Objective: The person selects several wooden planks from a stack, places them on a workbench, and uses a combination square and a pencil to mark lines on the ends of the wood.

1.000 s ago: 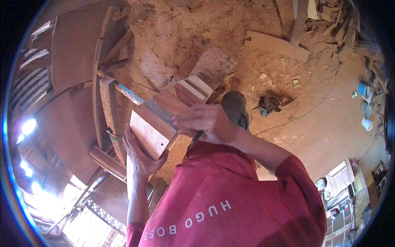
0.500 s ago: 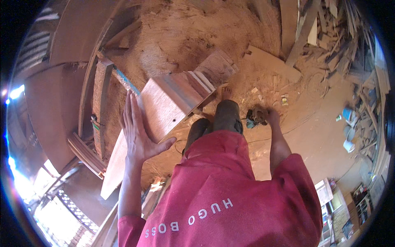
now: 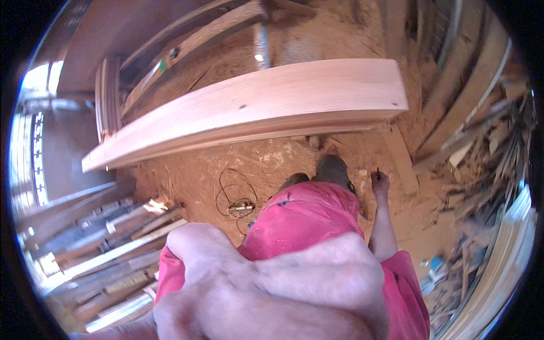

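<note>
My left hand [image 3: 283, 283] looms large and blurred in front of my chest, close to the camera. How its fingers are set, and whether anything is in them, cannot be made out. My right hand [image 3: 381, 185] is down at my right side, its fingers closed around a small, dark, thin thing [image 3: 378, 173] too small to name. Ahead of my legs a long, thick, pale reddish timber piece [image 3: 272, 93] lies across the view, with a smooth top face and a few dark knots. Both hands are apart from it.
A coiled cord [image 3: 222, 192] lies on the dusty brown ground left of my legs. Stacked planks [image 3: 122, 243] fill the lower left, and long boards [image 3: 476, 85] with scrap wood [image 3: 498, 153] line the right. A rough beam [image 3: 204, 34] sits beyond the timber.
My view has turned, so the timber now runs crosswise. My left hand has left the timber's side and come up near the camera. The dark bulky thing at my right hand is out of sight.
</note>
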The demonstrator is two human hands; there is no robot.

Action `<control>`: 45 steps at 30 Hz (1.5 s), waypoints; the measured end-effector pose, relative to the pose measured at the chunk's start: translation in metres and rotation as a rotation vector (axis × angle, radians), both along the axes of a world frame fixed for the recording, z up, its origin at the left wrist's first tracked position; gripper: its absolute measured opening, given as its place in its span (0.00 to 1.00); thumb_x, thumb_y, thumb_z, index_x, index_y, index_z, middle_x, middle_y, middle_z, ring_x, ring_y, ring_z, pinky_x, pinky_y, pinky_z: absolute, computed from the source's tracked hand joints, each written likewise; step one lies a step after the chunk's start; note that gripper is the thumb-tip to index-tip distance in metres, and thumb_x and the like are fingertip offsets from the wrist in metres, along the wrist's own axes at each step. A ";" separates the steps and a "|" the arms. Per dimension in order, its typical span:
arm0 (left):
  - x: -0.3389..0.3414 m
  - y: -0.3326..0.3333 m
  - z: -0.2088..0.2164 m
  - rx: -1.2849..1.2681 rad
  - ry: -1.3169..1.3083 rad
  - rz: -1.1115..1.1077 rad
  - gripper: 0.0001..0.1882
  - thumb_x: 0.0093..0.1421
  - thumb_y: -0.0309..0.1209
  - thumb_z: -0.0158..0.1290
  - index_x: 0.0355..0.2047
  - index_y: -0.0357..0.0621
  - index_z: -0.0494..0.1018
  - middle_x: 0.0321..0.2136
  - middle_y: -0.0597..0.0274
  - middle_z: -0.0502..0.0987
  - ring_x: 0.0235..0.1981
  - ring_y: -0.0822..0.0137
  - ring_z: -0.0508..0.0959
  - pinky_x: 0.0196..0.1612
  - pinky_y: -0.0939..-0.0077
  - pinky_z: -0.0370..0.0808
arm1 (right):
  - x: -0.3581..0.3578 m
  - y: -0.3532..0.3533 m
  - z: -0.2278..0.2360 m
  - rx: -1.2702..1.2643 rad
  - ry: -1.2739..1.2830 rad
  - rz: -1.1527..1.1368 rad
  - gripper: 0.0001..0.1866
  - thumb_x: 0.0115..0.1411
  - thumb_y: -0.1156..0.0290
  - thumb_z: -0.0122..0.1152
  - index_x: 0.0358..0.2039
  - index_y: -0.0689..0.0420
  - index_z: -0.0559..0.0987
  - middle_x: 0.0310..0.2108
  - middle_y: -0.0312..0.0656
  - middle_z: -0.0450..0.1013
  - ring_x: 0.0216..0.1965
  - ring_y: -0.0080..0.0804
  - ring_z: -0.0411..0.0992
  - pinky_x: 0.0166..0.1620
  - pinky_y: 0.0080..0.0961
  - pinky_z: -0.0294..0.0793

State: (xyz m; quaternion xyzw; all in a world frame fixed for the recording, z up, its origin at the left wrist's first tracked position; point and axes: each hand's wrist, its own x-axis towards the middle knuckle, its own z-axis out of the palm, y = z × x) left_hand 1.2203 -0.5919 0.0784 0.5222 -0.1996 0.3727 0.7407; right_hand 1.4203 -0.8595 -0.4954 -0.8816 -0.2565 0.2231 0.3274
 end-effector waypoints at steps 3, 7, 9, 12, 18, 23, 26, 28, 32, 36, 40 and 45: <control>-0.067 -0.008 0.015 -0.008 -0.062 0.096 0.20 0.71 0.51 0.42 0.34 0.54 0.74 0.37 0.64 0.72 0.38 0.65 0.70 0.44 0.65 0.68 | -0.008 0.037 0.012 -0.031 -0.062 0.092 0.20 0.62 0.56 0.64 0.28 0.65 0.80 0.20 0.51 0.75 0.23 0.45 0.75 0.30 0.43 0.70; -0.163 -0.021 0.022 -0.014 -0.132 0.319 0.15 0.69 0.50 0.47 0.38 0.55 0.74 0.36 0.66 0.71 0.38 0.67 0.70 0.43 0.67 0.68 | -0.044 0.056 0.014 -0.175 -0.141 0.382 0.18 0.62 0.58 0.64 0.27 0.63 0.80 0.22 0.54 0.76 0.26 0.52 0.76 0.32 0.46 0.71; -0.211 -0.029 0.022 -0.026 -0.154 0.473 0.14 0.68 0.49 0.49 0.40 0.56 0.74 0.36 0.67 0.70 0.37 0.68 0.70 0.42 0.68 0.67 | -0.076 0.061 0.002 -0.241 -0.113 0.457 0.20 0.62 0.55 0.63 0.28 0.62 0.79 0.20 0.54 0.74 0.26 0.58 0.75 0.33 0.50 0.72; -0.279 -0.045 0.010 -0.074 -0.169 0.792 0.12 0.67 0.48 0.53 0.42 0.57 0.74 0.35 0.69 0.69 0.37 0.69 0.69 0.42 0.69 0.67 | -0.115 0.068 -0.012 -0.223 -0.154 0.753 0.19 0.62 0.55 0.62 0.29 0.62 0.80 0.27 0.57 0.77 0.31 0.58 0.77 0.35 0.50 0.73; -0.405 -0.031 -0.086 -0.222 -0.041 1.852 0.10 0.64 0.31 0.59 0.44 0.52 0.73 0.35 0.67 0.69 0.36 0.71 0.70 0.36 0.74 0.69 | -0.183 0.146 0.012 -0.319 0.071 0.908 0.15 0.62 0.59 0.64 0.36 0.60 0.83 0.37 0.58 0.79 0.42 0.56 0.78 0.44 0.46 0.75; -0.476 -0.032 -0.221 -0.495 0.900 1.847 0.09 0.65 0.30 0.59 0.29 0.39 0.75 0.18 0.65 0.75 0.16 0.74 0.71 0.21 0.72 0.70 | -0.246 0.219 0.027 -0.402 0.000 0.996 0.18 0.62 0.58 0.62 0.44 0.58 0.84 0.41 0.54 0.80 0.43 0.56 0.79 0.46 0.46 0.78; -0.498 -0.033 -0.275 -0.116 1.636 1.763 0.09 0.60 0.30 0.63 0.38 0.39 0.82 0.19 0.60 0.78 0.22 0.67 0.79 0.30 0.67 0.77 | -0.275 0.259 0.012 -0.413 -0.085 1.186 0.21 0.63 0.54 0.59 0.45 0.57 0.85 0.45 0.52 0.80 0.45 0.54 0.79 0.49 0.46 0.78; -0.519 -0.004 -0.291 0.115 1.669 1.864 0.09 0.59 0.29 0.64 0.40 0.42 0.83 0.19 0.59 0.79 0.22 0.66 0.79 0.31 0.68 0.78 | -0.309 0.293 -0.016 -0.513 -0.023 1.113 0.20 0.60 0.54 0.62 0.42 0.57 0.85 0.42 0.55 0.80 0.45 0.55 0.79 0.47 0.47 0.77; -0.563 0.069 -0.257 -0.673 1.362 1.908 0.13 0.59 0.25 0.63 0.45 0.36 0.82 0.27 0.58 0.81 0.31 0.70 0.81 0.33 0.81 0.76 | -0.339 0.343 -0.051 -0.569 0.000 1.195 0.22 0.55 0.49 0.65 0.36 0.57 0.86 0.37 0.56 0.81 0.43 0.55 0.80 0.44 0.46 0.77; -0.612 0.200 -0.190 0.022 1.293 2.015 0.14 0.60 0.30 0.63 0.42 0.33 0.80 0.26 0.62 0.76 0.28 0.71 0.72 0.30 0.75 0.69 | -0.361 0.361 -0.067 -0.493 0.071 1.147 0.19 0.55 0.51 0.64 0.31 0.56 0.85 0.34 0.53 0.81 0.39 0.50 0.80 0.41 0.46 0.78; -0.619 0.361 -0.143 0.751 1.358 1.689 0.28 0.57 0.41 0.63 0.56 0.41 0.75 0.32 0.56 0.74 0.37 0.55 0.74 0.44 0.61 0.69 | -0.367 0.315 -0.082 -0.563 0.025 0.974 0.15 0.56 0.54 0.62 0.28 0.53 0.84 0.32 0.50 0.80 0.37 0.46 0.80 0.38 0.45 0.78; -0.564 0.600 -0.212 0.890 1.339 1.136 0.20 0.63 0.41 0.57 0.50 0.41 0.77 0.44 0.47 0.79 0.47 0.45 0.78 0.51 0.54 0.75 | -0.398 0.232 -0.109 -0.591 -0.251 0.849 0.11 0.56 0.58 0.59 0.25 0.50 0.83 0.30 0.46 0.80 0.35 0.42 0.80 0.36 0.45 0.78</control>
